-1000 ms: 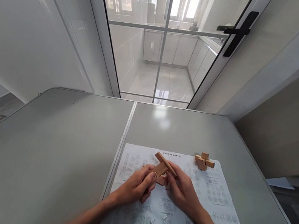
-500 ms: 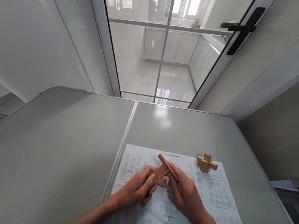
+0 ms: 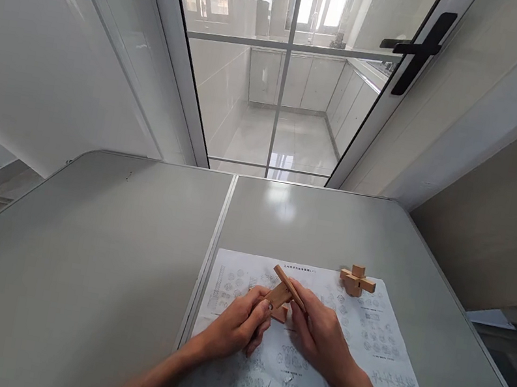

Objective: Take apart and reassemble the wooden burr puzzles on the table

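Two flat wooden puzzle pieces meet between my hands above the printed sheet (image 3: pixel 253 371). My left hand (image 3: pixel 241 323) is closed around the lower wooden piece (image 3: pixel 277 296), thumb on top. A longer wooden bar (image 3: pixel 290 286) lies slantwise across that piece's upper end, and my right hand (image 3: pixel 322 330) pinches it near its lower right end. Just beneath the held pieces, a reddish-brown wooden piece (image 3: pixel 280 315) shows in part; I cannot tell whether it touches them. An interlocked wooden cross puzzle (image 3: pixel 357 281) stands at the sheet's upper right corner.
The sheet carries rows of small diagrams and lies on a grey table (image 3: pixel 127 264) with a pale seam (image 3: pixel 218 226). Beyond the table's far edge is a glass door (image 3: pixel 277 111) with a black handle (image 3: pixel 423 53). White panels rise at the left.
Almost nothing differs. The long bar and both hands keep nearly the same pose, with only a very slight shift of the view.
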`<state>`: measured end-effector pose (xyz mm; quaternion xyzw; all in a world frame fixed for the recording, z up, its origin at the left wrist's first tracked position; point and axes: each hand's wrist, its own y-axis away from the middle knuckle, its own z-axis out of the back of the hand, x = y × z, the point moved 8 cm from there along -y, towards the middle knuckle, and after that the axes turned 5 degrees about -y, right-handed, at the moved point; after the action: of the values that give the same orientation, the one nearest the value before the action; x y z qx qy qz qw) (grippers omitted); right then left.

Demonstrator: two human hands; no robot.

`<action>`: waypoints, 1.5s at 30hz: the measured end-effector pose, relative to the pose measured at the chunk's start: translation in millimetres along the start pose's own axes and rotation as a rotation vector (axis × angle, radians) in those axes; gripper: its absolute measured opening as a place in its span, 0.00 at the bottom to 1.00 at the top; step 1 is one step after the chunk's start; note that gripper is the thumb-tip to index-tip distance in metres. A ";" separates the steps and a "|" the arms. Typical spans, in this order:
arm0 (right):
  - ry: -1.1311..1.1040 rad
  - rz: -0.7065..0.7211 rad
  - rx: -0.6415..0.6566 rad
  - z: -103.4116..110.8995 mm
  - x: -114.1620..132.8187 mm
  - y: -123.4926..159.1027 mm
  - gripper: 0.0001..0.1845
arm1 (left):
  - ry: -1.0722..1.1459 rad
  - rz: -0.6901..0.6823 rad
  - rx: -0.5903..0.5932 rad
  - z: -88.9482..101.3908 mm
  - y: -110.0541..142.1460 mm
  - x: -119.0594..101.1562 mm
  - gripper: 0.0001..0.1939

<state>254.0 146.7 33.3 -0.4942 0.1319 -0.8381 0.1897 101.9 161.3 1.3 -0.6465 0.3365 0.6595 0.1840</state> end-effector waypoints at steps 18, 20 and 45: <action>0.048 0.053 0.017 -7.3 0.5 3.7 0.30 | -0.015 -0.005 0.006 0.0 -0.9 0.2 0.22; 0.029 0.060 0.012 -5.0 2.4 2.9 0.30 | -0.020 0.000 0.008 0.1 -0.7 0.1 0.22; -0.025 0.036 0.137 -10.9 -0.1 5.6 0.32 | -0.073 0.048 -0.010 0.5 1.0 -7.2 0.22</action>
<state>245.5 142.1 25.7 -0.4880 0.0810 -0.8353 0.2399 101.6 162.2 8.4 -0.6146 0.3415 0.6887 0.1772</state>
